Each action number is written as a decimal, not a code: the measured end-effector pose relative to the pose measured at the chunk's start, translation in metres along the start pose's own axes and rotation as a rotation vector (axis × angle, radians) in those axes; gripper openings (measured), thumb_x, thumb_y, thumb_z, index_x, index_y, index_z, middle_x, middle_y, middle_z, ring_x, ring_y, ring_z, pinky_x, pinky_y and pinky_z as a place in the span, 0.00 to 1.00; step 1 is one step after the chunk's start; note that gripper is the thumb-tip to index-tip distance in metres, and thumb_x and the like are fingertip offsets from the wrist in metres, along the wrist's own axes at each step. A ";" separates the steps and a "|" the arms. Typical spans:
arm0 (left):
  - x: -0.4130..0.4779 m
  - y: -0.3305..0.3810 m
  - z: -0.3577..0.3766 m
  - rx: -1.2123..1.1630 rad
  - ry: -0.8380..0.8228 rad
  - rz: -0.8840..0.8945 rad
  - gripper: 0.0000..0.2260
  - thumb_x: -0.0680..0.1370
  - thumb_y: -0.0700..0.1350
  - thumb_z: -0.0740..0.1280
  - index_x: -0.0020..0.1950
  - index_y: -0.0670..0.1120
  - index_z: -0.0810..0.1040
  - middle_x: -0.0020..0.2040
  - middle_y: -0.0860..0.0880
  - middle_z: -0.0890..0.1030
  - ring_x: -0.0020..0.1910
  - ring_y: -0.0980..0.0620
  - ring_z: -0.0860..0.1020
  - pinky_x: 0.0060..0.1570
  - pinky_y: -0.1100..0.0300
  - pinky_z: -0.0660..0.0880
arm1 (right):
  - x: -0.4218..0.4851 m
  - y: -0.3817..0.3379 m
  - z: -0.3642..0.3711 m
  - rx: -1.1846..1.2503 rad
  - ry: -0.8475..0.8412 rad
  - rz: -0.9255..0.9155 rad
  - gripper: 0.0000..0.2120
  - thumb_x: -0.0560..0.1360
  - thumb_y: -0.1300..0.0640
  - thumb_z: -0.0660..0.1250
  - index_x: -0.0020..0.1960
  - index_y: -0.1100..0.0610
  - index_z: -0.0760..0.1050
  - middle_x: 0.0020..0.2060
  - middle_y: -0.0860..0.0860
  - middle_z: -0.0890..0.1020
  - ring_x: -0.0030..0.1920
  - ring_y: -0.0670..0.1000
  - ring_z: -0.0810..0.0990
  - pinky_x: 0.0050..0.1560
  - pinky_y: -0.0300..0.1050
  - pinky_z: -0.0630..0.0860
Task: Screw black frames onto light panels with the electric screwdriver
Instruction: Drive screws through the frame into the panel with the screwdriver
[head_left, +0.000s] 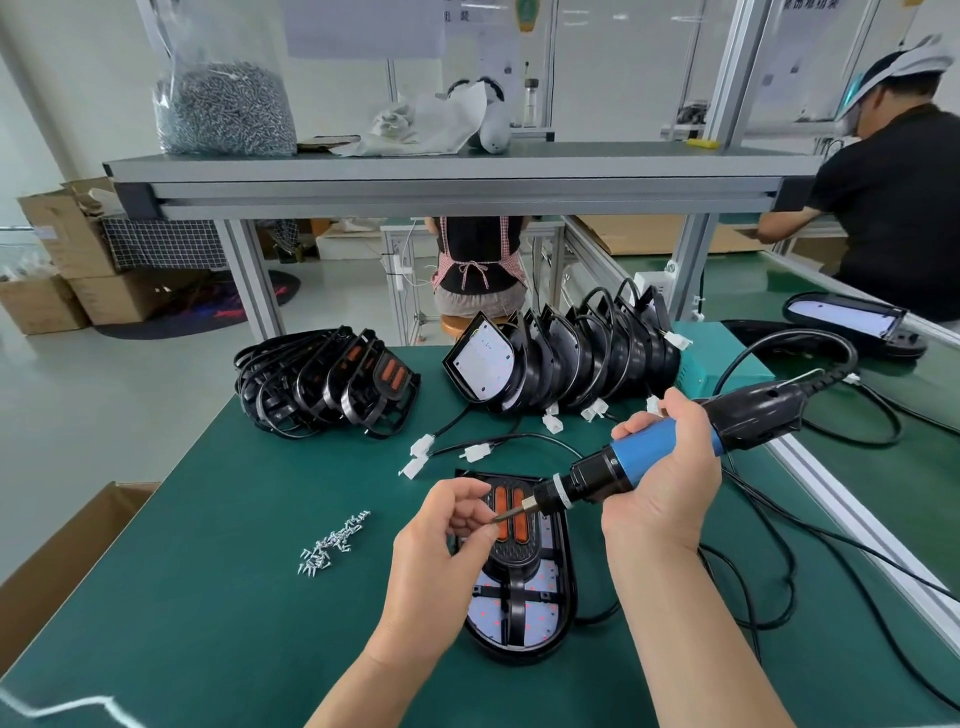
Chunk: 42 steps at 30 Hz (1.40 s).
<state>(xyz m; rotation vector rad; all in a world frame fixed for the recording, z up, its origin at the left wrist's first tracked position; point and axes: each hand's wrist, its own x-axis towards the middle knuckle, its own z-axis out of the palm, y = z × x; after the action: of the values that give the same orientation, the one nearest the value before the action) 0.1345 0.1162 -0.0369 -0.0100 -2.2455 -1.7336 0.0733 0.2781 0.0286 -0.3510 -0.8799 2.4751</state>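
Note:
A light panel (540, 618) lies flat on the green table (218, 597) in front of me, with a black frame (519, 561) carrying two orange reflectors laid on it. My right hand (670, 483) grips the blue-and-black electric screwdriver (644, 452), held slanted with its bit pointing down-left over the frame. My left hand (441, 551) has its fingers curled, thumb and forefinger pinching a small screw at the bit's tip. A loose heap of screws (332, 543) lies left of the panel.
A stack of black frames (327, 384) sits at the back left and a row of light panels (561, 358) with white connectors at the back centre. Cables trail to the right. A cardboard box (67, 566) stands off the table's left edge. Another person works at the far right.

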 end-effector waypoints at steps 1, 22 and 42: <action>0.000 0.000 0.000 -0.008 0.003 -0.002 0.19 0.76 0.32 0.71 0.55 0.56 0.79 0.44 0.54 0.82 0.47 0.54 0.80 0.53 0.61 0.77 | 0.000 0.000 -0.001 0.005 0.000 -0.002 0.08 0.75 0.58 0.70 0.50 0.56 0.71 0.28 0.49 0.75 0.29 0.49 0.75 0.33 0.39 0.76; -0.004 0.006 0.011 0.214 0.085 0.189 0.26 0.76 0.31 0.71 0.54 0.64 0.74 0.46 0.59 0.80 0.51 0.56 0.79 0.50 0.72 0.72 | 0.006 0.006 -0.002 -0.059 0.027 -0.109 0.08 0.77 0.58 0.71 0.49 0.55 0.70 0.30 0.48 0.75 0.31 0.48 0.76 0.34 0.38 0.77; 0.028 -0.019 0.010 0.485 -0.044 -0.086 0.23 0.71 0.55 0.76 0.64 0.65 0.74 0.60 0.54 0.66 0.59 0.55 0.71 0.57 0.69 0.68 | 0.068 0.012 0.010 -0.197 -0.092 -0.304 0.11 0.72 0.61 0.69 0.50 0.58 0.69 0.27 0.48 0.75 0.26 0.48 0.74 0.31 0.37 0.74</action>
<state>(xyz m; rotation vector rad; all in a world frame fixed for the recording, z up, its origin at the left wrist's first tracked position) 0.1023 0.1154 -0.0501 0.1563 -2.6730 -1.1918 0.0075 0.3006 0.0236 -0.1555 -1.1292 2.1453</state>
